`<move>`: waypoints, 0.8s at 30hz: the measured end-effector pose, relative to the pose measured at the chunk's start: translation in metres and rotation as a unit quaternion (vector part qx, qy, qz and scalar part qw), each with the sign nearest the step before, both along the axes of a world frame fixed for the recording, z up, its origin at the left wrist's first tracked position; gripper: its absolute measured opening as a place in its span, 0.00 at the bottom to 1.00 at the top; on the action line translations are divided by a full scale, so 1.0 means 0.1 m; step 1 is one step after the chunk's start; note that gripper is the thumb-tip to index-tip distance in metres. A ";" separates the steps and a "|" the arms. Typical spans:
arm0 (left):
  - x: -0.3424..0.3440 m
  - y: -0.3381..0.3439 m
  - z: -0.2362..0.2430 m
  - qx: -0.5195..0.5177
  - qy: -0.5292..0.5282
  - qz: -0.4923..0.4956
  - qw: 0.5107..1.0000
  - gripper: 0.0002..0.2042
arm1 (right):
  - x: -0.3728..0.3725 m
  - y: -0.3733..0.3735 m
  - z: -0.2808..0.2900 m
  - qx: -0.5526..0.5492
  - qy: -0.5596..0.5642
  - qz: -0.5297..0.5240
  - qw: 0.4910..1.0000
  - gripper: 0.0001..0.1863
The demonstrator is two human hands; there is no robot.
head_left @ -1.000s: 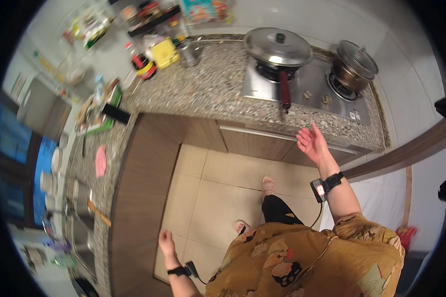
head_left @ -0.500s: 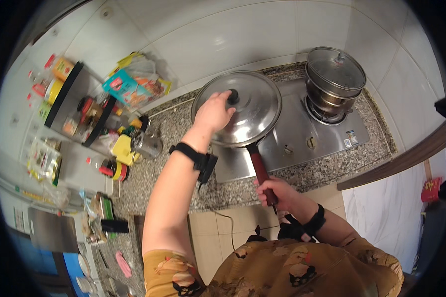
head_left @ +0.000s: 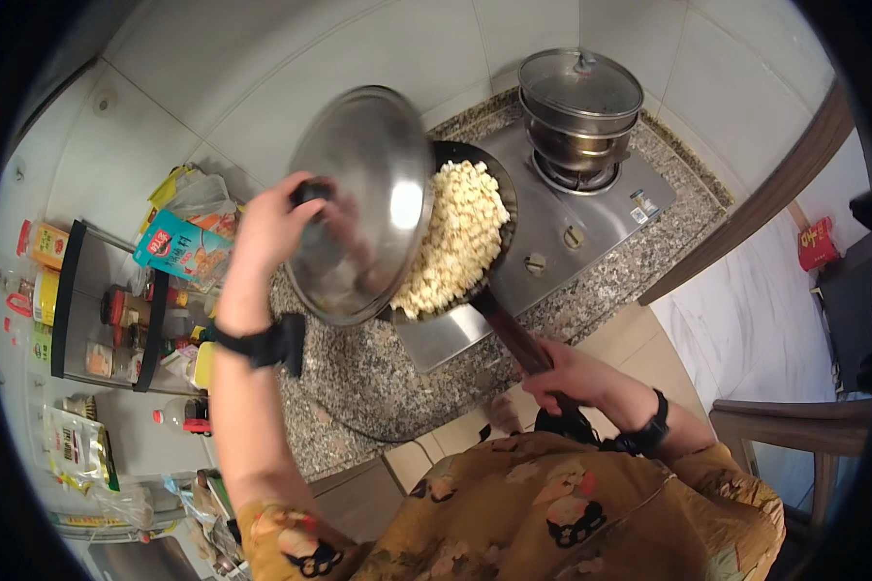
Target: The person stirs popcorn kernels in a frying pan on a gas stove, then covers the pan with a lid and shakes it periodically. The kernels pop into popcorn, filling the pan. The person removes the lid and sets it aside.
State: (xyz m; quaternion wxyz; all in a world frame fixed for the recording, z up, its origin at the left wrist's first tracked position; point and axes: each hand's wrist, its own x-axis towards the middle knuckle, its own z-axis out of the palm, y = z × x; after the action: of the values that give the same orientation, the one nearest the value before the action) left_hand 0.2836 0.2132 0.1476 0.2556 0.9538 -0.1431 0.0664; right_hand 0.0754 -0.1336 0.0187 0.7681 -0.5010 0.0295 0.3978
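Observation:
My left hand (head_left: 273, 221) grips the black knob of a round steel lid (head_left: 363, 145), which is tilted and raised off the left side of a dark wok (head_left: 505, 194). Popcorn (head_left: 462, 225), pale and fluffy, fills the wok. The lid hides the wok's left part. My right hand (head_left: 574, 376) is wrapped round the wok's reddish-brown handle (head_left: 510, 329), which points toward me. The wok sits over the left side of the steel gas stove (head_left: 552, 237); whether its base touches the burner cannot be seen.
On the right burner stands a steel pot (head_left: 581, 116) with a glass lid. Speckled granite counter (head_left: 358, 378) surrounds the stove. At left are a black-edged rack (head_left: 107, 310) of bottles and jars and a blue food pouch (head_left: 179, 247). A tiled wall rises behind.
My left hand has lifted the lid off the wok and moved it left, uncovering the popcorn. My right hand keeps hold of the handle. The view has shifted.

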 end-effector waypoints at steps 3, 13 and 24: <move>-0.37 0.52 0.31 -0.063 -0.009 0.024 0.998 0.19 | 0.09 0.14 0.02 -0.018 -0.016 -0.025 0.999 0.11; -1.65 1.61 0.11 -0.003 -0.042 0.208 0.977 0.17 | 0.04 0.26 0.00 0.035 -0.057 0.007 0.998 0.11; -2.06 1.51 -0.31 -0.141 0.057 0.186 0.971 0.17 | 0.28 0.57 0.20 0.078 -0.049 -0.033 0.995 0.11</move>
State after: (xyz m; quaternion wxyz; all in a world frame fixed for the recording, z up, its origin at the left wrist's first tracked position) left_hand 0.0772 0.3641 0.1162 0.3786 0.9201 0.0627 0.0777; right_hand 0.1038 -0.0764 0.0386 0.8179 -0.4570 -0.0230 0.3487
